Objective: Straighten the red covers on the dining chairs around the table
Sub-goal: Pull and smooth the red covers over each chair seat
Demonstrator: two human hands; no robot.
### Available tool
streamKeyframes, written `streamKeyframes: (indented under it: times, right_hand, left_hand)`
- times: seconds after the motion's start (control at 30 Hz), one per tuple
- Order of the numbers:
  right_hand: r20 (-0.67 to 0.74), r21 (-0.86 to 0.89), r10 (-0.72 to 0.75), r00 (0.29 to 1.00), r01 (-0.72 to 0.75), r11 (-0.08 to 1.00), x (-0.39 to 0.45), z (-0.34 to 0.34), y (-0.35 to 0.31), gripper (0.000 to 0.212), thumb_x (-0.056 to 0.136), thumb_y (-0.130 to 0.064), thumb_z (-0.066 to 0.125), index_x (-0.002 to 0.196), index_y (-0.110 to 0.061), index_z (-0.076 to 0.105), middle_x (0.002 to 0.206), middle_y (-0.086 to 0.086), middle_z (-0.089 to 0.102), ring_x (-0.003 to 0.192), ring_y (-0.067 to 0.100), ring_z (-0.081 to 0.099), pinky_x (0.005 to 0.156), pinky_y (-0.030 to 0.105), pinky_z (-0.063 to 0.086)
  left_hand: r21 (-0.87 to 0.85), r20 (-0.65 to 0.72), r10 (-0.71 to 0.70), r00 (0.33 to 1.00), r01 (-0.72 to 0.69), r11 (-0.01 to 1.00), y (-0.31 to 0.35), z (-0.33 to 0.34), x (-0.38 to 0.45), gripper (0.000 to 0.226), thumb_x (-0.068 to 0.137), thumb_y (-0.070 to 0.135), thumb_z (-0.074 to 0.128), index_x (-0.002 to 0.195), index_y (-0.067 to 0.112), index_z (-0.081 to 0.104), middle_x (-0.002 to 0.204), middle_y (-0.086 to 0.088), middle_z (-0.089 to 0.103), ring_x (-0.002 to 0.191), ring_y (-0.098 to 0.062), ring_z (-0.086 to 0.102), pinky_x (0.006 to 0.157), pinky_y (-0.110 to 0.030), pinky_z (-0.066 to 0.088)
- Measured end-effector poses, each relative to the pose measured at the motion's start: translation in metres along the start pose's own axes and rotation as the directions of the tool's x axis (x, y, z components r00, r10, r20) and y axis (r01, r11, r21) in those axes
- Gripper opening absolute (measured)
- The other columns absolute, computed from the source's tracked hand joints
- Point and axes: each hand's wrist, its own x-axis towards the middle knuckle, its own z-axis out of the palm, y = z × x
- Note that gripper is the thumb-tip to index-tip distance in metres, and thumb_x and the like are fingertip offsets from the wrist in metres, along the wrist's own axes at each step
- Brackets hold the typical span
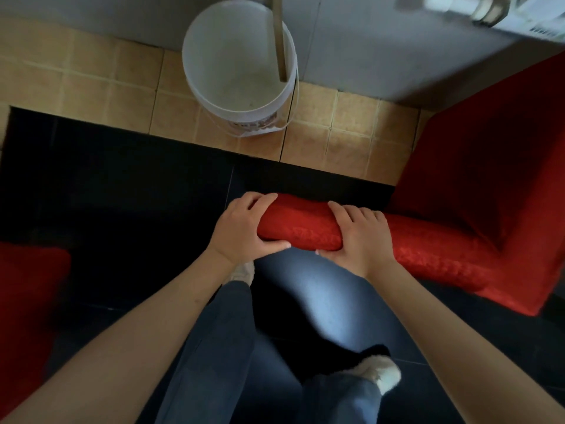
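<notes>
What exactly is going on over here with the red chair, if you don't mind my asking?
A person stands behind a dining chair and grips the top of its backrest with both hands: the left hand wraps the end of the red cover, the right hand holds it further along. The covered seat extends to the right. A white bucket with a stick in it stands on the tiled floor beyond.
</notes>
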Motion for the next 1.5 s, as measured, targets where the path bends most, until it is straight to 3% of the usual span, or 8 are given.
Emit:
streamKeyframes:
  times: [0.1,0.23,0.43,0.63,0.8,0.97,1.1,1.5]
  right_hand:
    - [-0.055,0.007,-0.014,0.998,0.015,1.000,0.000,0.005,0.003,0.099,0.063,-0.077,0.067,0.136,-0.012,0.052,0.118,0.011,0.065,0.101,0.035,0.061,0.089,0.045,0.044]
    - [-0.134,0.001,-0.011,0.991,0.011,1.000,-0.001,0.008,0.003,0.104,0.061,-0.089,0.044,0.131,-0.014,0.056,0.113,0.009,0.067,0.096,0.033,0.064,0.085,0.044,0.045]
    - [-0.115,-0.005,0.026,0.993,-0.027,1.000,-0.003,0.009,0.004,0.107,0.057,-0.084,0.058,0.142,-0.022,0.045,0.123,0.009,0.062,0.112,0.036,0.057,0.103,0.054,0.034]
    - [-0.099,-0.008,-0.014,0.995,0.013,1.000,0.000,0.010,0.011,0.105,0.058,-0.077,0.067,0.142,-0.018,0.045,0.117,0.010,0.065,0.103,0.035,0.060,0.090,0.045,0.043]
    - [-0.073,-0.002,-0.021,0.997,0.021,1.000,0.000,0.008,0.009,0.104,0.060,-0.079,0.064,0.142,-0.019,0.044,0.118,0.010,0.064,0.104,0.034,0.059,0.090,0.044,0.042]
    - [-0.046,0.008,-0.049,0.998,0.050,0.999,0.001,0.008,0.013,0.107,0.058,-0.072,0.070,0.147,-0.021,0.038,0.126,0.009,0.060,0.111,0.032,0.057,0.096,0.046,0.039]
    - [-0.041,-0.020,-0.010,0.999,0.010,1.000,0.002,0.008,0.009,0.102,0.063,-0.077,0.062,0.145,-0.020,0.040,0.119,0.009,0.063,0.106,0.032,0.059,0.092,0.043,0.040]
    - [-0.066,-0.035,-0.026,0.997,0.023,0.999,0.001,0.008,0.009,0.095,0.063,-0.080,0.058,0.136,-0.020,0.048,0.108,0.006,0.066,0.098,0.029,0.061,0.087,0.041,0.041]
  left_hand:
    - [-0.033,-0.005,0.007,1.000,-0.007,0.999,-0.002,-0.001,0.000,0.092,0.058,0.062,0.077,0.134,0.017,0.052,0.123,-0.008,0.056,0.106,-0.030,0.057,0.087,-0.043,0.046]
    - [-0.031,-0.058,0.022,0.998,-0.024,0.999,-0.002,0.002,-0.002,0.088,0.058,0.056,0.084,0.131,0.014,0.056,0.122,-0.009,0.058,0.106,-0.029,0.058,0.089,-0.041,0.045]
    - [-0.001,-0.079,0.043,0.996,-0.043,0.999,-0.002,0.001,-0.002,0.090,0.058,0.052,0.087,0.132,0.010,0.056,0.120,-0.013,0.059,0.103,-0.031,0.061,0.086,-0.048,0.052]
    - [0.000,-0.033,0.013,0.999,-0.013,1.000,-0.001,-0.001,0.000,0.094,0.058,0.054,0.086,0.135,0.011,0.053,0.125,-0.013,0.056,0.107,-0.029,0.060,0.090,-0.041,0.045]
    - [-0.004,-0.035,0.024,0.999,-0.024,1.000,-0.001,-0.002,-0.001,0.095,0.058,0.054,0.086,0.135,0.011,0.052,0.126,-0.011,0.055,0.110,-0.027,0.058,0.089,-0.035,0.040]
    - [0.023,-0.051,0.054,0.997,-0.053,0.998,-0.003,-0.003,0.001,0.092,0.056,0.052,0.087,0.130,0.008,0.055,0.120,-0.013,0.058,0.102,-0.028,0.061,0.087,-0.040,0.048]
    - [0.023,-0.069,0.077,0.995,-0.076,0.997,-0.003,-0.003,0.003,0.089,0.054,0.051,0.088,0.124,0.004,0.059,0.112,-0.016,0.061,0.094,-0.029,0.064,0.083,-0.041,0.051]
    - [-0.014,-0.103,0.078,0.992,-0.080,0.997,-0.003,-0.001,-0.003,0.095,0.054,0.047,0.089,0.133,0.007,0.055,0.121,-0.017,0.058,0.105,-0.031,0.061,0.088,-0.046,0.051]
